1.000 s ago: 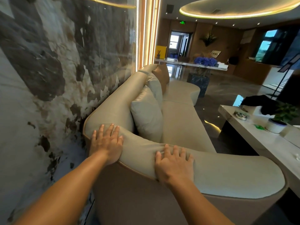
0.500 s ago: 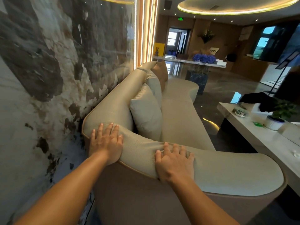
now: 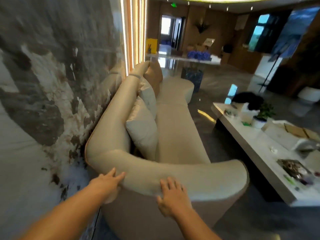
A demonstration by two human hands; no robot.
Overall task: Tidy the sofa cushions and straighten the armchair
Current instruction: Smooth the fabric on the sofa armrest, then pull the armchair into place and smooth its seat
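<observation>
A long beige sofa runs along the marble wall, seen from its near end. Its curved armrest lies right below me. My left hand rests flat on the armrest's outer left edge, fingers apart. My right hand lies flat on the armrest's near edge, fingers spread, holding nothing. A cream cushion leans on the backrest close to me. Behind it stands a second cream cushion, then a tan cushion at the far end.
The marble wall stands tight against the sofa on the left. A white coffee table on the right holds a potted plant, trays and small items. Dark polished floor separates sofa and table. A long counter stands far back.
Both hands have slid back toward me, from the top of the armrest to its near outer edge. My view has pulled back and risen, so more of the coffee table shows.
</observation>
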